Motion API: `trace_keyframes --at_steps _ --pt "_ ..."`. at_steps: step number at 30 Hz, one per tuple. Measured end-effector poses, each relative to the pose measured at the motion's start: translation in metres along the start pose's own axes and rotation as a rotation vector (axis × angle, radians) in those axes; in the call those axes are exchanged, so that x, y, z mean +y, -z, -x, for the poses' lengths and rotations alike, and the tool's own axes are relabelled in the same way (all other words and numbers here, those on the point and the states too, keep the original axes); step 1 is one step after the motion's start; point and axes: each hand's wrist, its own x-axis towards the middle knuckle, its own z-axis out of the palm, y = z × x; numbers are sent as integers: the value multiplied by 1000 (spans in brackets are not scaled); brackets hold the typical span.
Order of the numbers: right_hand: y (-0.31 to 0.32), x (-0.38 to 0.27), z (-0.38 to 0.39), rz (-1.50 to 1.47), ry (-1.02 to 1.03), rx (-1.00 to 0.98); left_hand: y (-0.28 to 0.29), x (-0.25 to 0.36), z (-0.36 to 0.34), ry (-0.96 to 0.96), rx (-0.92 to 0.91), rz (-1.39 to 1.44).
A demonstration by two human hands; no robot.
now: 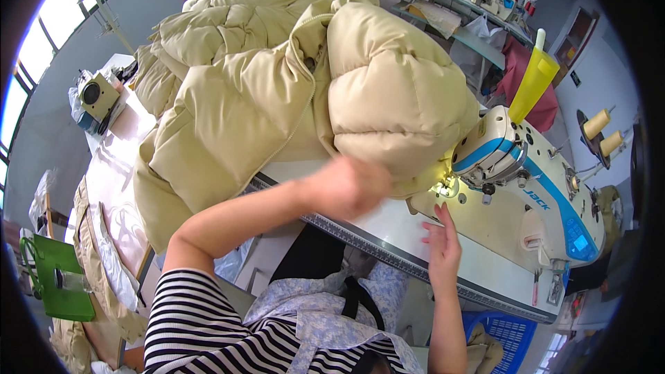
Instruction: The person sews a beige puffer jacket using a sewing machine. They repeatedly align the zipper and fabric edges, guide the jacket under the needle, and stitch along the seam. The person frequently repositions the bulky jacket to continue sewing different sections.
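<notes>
A puffy cream quilted jacket [228,118] is spread over the sewing table [346,232], its zipper running down the middle and a bulky section lying against the sewing machine [495,149]. My left hand [353,187] is over the front of that section, motion-blurred, with the fingers looking curled; what it holds, if anything, is unclear. My right hand [442,239] is open, fingers apart, just below the lit needle area [447,187] at the table's front edge.
Thread cones [597,122] stand at right. A side table [114,159] with garments and a green bag [62,284] is at left, a blue basket [506,336] below at right. Another workstation [478,0] is behind.
</notes>
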Motion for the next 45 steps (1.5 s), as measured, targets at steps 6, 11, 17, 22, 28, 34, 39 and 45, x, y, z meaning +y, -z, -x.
trace_keyframes --at_steps 6,11,17,22,28,34,39,45 --pt "-64 -34 -78 -292 -159 47 109 -120 -2 673 633 -534" --pt "-89 -43 -131 -276 -197 -20 142 -122 -7 1036 339 -226" --pt "-138 -27 -247 -599 43 230 192 62 -38 882 937 396" --pt "-137 -36 -324 -507 -25 129 143 101 -76 645 516 100" --pt "-78 -17 -183 -155 -126 -249 -2 8 -39 660 446 24" --pt "-62 -16 -67 -579 -183 -61 -64 4 -9 595 353 131" --pt "-43 -60 -88 -1032 64 -105 -8 42 -34 187 26 136" --pt "-44 -75 -78 -878 40 -23 29 19 -114 -132 -335 104"
